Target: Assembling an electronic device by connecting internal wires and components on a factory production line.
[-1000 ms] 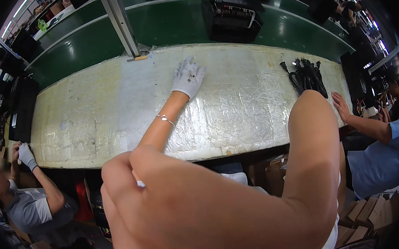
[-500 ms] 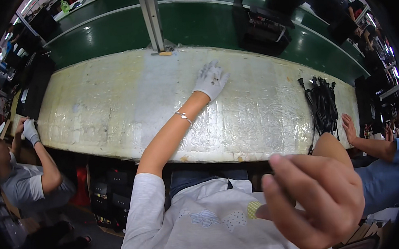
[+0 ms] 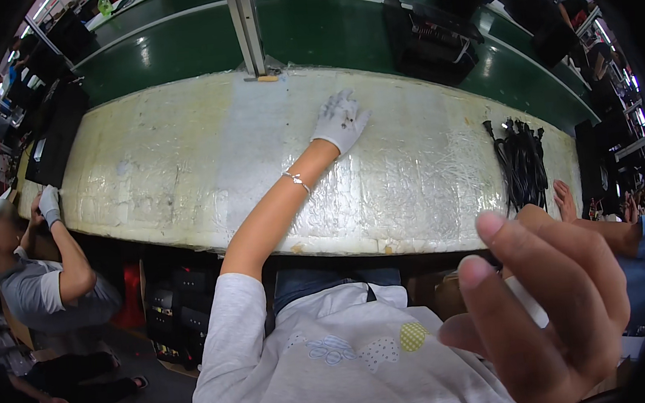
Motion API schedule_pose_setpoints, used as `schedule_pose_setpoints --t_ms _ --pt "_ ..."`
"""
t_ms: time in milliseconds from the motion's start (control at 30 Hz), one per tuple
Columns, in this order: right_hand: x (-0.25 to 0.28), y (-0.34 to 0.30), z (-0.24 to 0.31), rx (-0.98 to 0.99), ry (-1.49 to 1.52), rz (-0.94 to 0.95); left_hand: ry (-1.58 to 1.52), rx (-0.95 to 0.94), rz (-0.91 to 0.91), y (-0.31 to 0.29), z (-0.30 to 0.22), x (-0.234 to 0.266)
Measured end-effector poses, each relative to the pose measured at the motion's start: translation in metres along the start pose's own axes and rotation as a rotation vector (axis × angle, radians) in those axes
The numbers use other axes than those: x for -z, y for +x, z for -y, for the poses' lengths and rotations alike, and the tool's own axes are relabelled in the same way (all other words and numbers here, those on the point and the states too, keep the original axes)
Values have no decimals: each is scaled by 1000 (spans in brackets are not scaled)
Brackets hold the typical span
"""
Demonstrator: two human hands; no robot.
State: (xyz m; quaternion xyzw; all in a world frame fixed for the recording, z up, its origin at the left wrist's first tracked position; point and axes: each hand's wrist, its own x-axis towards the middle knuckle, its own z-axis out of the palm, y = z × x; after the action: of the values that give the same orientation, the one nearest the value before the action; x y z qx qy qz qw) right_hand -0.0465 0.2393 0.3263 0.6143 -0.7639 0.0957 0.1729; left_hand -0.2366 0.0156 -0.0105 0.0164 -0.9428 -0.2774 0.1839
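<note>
My left hand (image 3: 340, 123), in a soiled white glove, lies palm down on the film-covered tabletop (image 3: 175, 160). Its fingers are stretched toward the far side, with nothing under them that I can make out. Close to the camera at the lower right is my right hand (image 3: 554, 301), bare and raised above the table's near edge. The fingers are loosely bent and apart, and no object shows in them. A bundle of black power cords (image 3: 522, 163) lies toward the right end of the table, beyond my right hand.
Behind the table runs a green conveyor (image 3: 324, 34) carrying a black open-framed unit (image 3: 439, 41). A metal post (image 3: 246, 33) rises at the far edge, near a small orange-handled tool (image 3: 267, 78). Co-workers sit on the left (image 3: 48, 276) and right (image 3: 613, 235).
My right hand has shifted right, and its fingers have spread a little more. The gloved left hand stays at about the same place on the tabletop.
</note>
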Motion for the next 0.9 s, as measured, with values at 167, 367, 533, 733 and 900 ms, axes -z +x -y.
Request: schedule_pose_setpoints --t_ms 167,367,533,733,900 --pt "2 -5 3 -10 -38 -49 -48 6 -7 -2 -10 -15" --pt "-36 1 -9 15 101 -39 29 45 -15 -5 16 -7" --pt "-111 24 -48 -198 190 143 50 53 104 -3 16 -1" --pt "-228 32 -136 -533 224 174 213 53 259 -5 5 2" --pt "-382 9 -183 -557 -20 -178 111 35 121 0 23 0"
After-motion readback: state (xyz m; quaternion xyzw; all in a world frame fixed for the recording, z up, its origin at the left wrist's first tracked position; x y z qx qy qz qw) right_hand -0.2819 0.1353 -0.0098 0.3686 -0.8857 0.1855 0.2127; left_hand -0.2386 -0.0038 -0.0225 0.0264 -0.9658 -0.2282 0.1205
